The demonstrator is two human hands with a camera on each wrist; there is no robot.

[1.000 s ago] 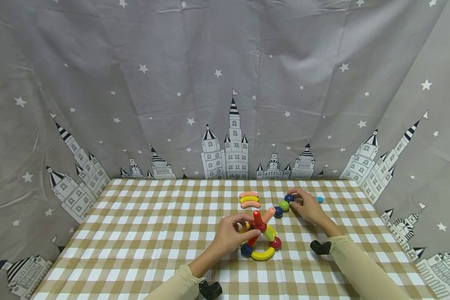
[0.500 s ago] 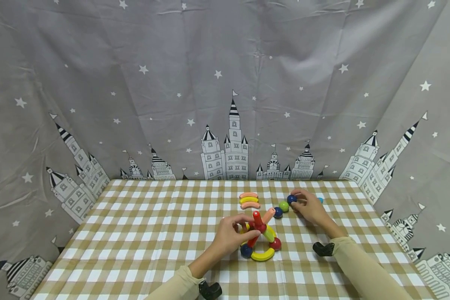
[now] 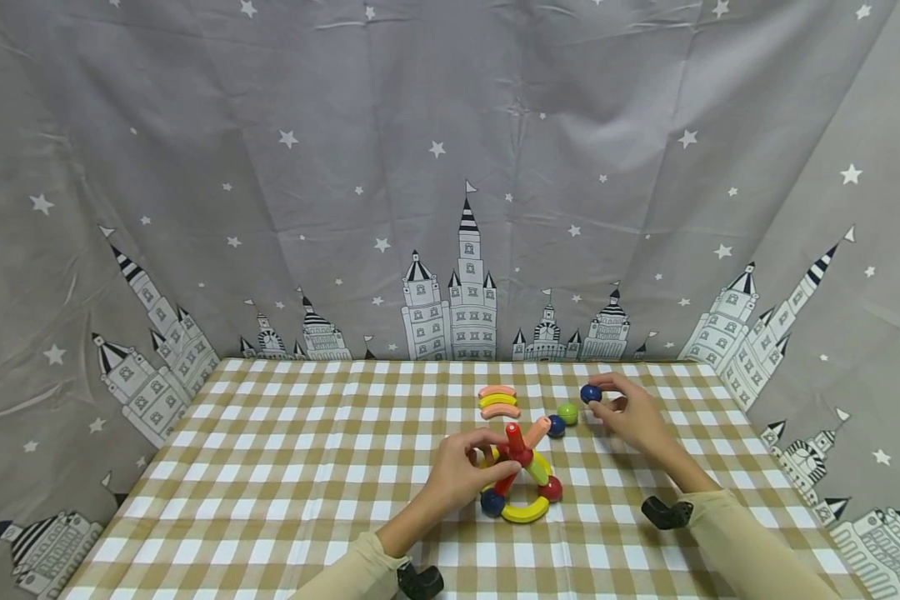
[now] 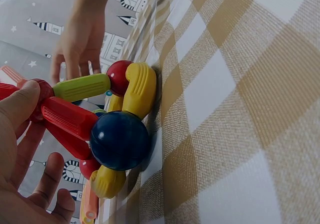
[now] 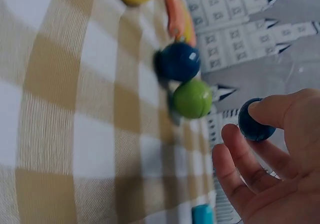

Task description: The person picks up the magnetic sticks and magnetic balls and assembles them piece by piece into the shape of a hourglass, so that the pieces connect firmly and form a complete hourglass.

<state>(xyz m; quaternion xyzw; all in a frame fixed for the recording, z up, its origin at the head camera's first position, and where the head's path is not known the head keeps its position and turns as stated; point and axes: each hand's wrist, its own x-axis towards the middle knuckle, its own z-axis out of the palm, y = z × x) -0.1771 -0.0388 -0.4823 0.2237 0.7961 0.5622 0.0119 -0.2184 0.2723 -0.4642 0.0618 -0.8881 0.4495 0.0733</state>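
Observation:
My left hand holds the top of a magnetic stick-and-ball frame, thumb against its upper red ball. A red stick and a peach stick point up from that ball. Below, a light green stick and red sticks slope down to a base of yellow curved sticks, a dark blue ball and red balls. My right hand pinches another dark blue ball between thumb and fingertips, raised off the cloth. Near it a green ball touches a dark blue ball.
Behind the frame, two peach curved sticks and one yellow curved stick lie side by side. A light blue piece lies by the right hand. A checked cloth covers the table; a grey castle-print curtain hangs behind.
The right hand has drawn its dark blue ball away from the green ball, to the right and up. The left hand and the frame have stayed still.

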